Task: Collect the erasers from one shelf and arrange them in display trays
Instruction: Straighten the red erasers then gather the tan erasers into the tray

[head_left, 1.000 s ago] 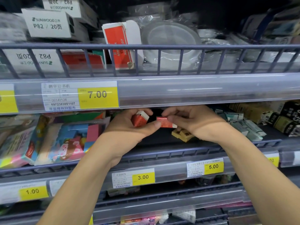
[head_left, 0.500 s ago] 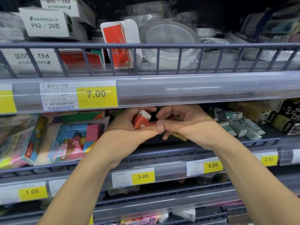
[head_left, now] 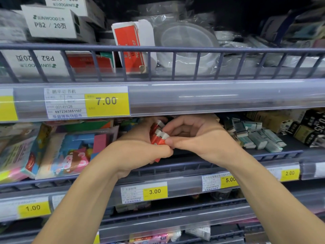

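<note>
Both hands are up at the middle shelf (head_left: 193,169), right under the clear price rail with the 7.00 tag (head_left: 107,103). The left hand (head_left: 139,152) is curled around a little bunch of red erasers (head_left: 157,136) with white ends, stacked against its fingers, one red corner poking out below the palm. The right hand (head_left: 197,136) meets it from the other side, thumb and fingertips pinching the edge of that same bunch, so both are closed on the erasers and touching each other.

Off to the right on the same shelf there's a loose pile of teal-and-white erasers (head_left: 260,138), then some dark boxed ones further along. To the left sits a colourful packet (head_left: 70,152) in clear plastic. The shelf above holds Sunwood boxes (head_left: 51,22) and a red-and-white staple box (head_left: 131,46).
</note>
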The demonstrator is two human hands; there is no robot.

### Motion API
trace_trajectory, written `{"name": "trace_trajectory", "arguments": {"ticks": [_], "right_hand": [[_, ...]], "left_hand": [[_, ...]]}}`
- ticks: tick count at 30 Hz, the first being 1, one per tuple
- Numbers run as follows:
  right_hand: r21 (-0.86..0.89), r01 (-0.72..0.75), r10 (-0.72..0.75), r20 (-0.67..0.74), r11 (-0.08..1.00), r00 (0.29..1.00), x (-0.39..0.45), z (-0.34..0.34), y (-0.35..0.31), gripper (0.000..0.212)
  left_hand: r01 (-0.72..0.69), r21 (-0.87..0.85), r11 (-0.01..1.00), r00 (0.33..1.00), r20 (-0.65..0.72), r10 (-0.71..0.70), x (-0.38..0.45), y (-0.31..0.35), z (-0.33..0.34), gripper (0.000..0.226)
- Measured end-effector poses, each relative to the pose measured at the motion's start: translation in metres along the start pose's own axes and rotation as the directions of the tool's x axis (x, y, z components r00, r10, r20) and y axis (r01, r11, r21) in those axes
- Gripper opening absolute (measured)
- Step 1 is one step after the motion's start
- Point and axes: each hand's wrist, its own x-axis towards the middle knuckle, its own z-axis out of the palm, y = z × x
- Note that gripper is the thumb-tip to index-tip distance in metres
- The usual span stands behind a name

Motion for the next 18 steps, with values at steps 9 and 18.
{"name": "trace_trajectory", "arguments": {"ticks": [9, 18], "right_hand": [[-0.503, -0.272, 0.193, -0.205, 0.82, 0.96, 0.021, -0.048, 0.015, 0.011], [-0.908, -0.141, 0.311, -0.013, 0.394, 0.95, 0.05, -0.053, 0.031, 0.048]], "left_hand": [[0.02, 0.01, 1.0, 0.986, -0.169, -0.018, 0.001, -0.01, -0.001, 0.038], [0.05, -0.008, 0.999, 0.981, -0.187, -0.051, 0.0, -0.015, 0.001, 0.044]]}}
